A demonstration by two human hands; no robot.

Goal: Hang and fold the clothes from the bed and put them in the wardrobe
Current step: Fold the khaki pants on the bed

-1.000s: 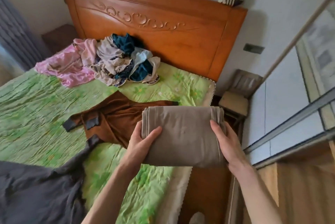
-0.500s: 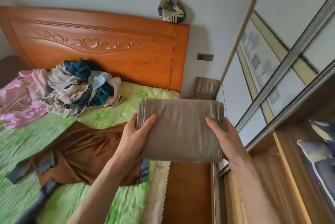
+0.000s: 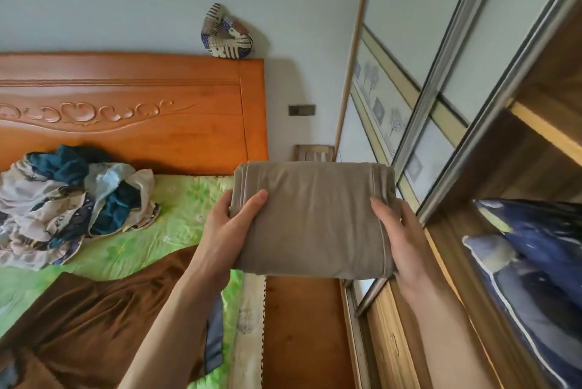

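A folded taupe garment (image 3: 315, 218) is held level in front of me, above the gap between bed and wardrobe. My left hand (image 3: 233, 228) grips its left edge and my right hand (image 3: 398, 240) grips its right edge, thumbs on top. A brown garment (image 3: 94, 319) lies spread on the green bedsheet (image 3: 176, 218). A heap of mixed clothes (image 3: 72, 199) sits by the wooden headboard (image 3: 132, 111). The open wardrobe (image 3: 516, 168) stands on the right, its shelf holding a dark blue patterned pillow (image 3: 535, 265).
Sliding wardrobe doors (image 3: 419, 98) with metal frames run along the right wall. A narrow strip of wooden floor (image 3: 302, 332) separates bed and wardrobe. A small wooden chair (image 3: 315, 153) stands in the far corner. A patchwork cushion (image 3: 225, 34) rests on top of the headboard.
My view has swung right, away from the bed toward the wardrobe. Both hands still hold the folded garment, now nearer the open shelf with the blue pillow.
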